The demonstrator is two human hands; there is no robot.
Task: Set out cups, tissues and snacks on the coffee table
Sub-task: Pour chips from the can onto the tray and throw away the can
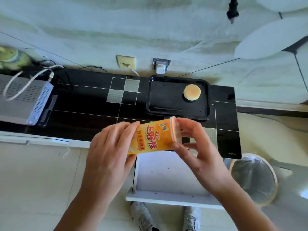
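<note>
My left hand (110, 154) and right hand (198, 147) clamp the tilted snack canister (153, 139); prying its lid (175, 129) risks spilling.

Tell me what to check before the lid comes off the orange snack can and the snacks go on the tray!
1. Can held firmly: ok. The left hand wraps the base of the snack can.
2. Lid gripped: ok. The right hand has its fingers around the clear lid.
3. Can upright so nothing spills: not ok. It is tipped, with the lid end pointing right.
4. Room on the black tray: ok. Only one round cake sits there, at the far right.
5. Can over the tray: not ok. It is nearer the person than the tray's front edge.
6. Snacks inside: cannot tell. The label hides them.
</note>
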